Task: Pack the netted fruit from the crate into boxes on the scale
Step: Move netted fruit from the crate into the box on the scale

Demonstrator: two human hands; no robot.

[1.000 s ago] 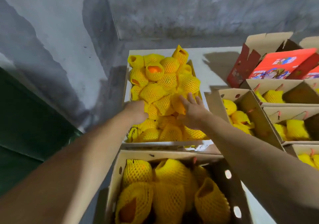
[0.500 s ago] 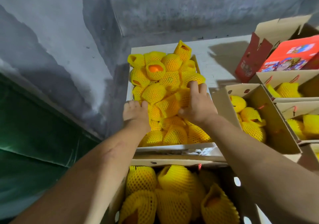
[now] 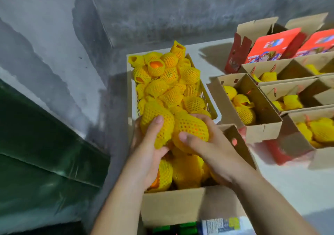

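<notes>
A yellow plastic crate (image 3: 210,101) at the centre holds several oranges in yellow foam nets (image 3: 169,82). My left hand (image 3: 150,149) grips one netted fruit (image 3: 156,120). My right hand (image 3: 209,148) grips another netted fruit (image 3: 191,128) beside it. Both fruits hang over the near end of the crate, above an open cardboard box (image 3: 173,205) that holds several netted fruits. What the box stands on is mostly hidden; a labelled surface (image 3: 222,224) shows at its near edge.
To the right, several open cardboard boxes (image 3: 267,111) with netted fruit stand on a white table (image 3: 296,186). Red printed boxes (image 3: 271,48) stand at the back right. A grey concrete wall (image 3: 162,8) runs behind, and a dark green panel (image 3: 36,153) is at left.
Both hands dug into the crate's pile, each closed round a netted fruit, and lifted them back toward the near box. The view shifted, showing more of the near box.
</notes>
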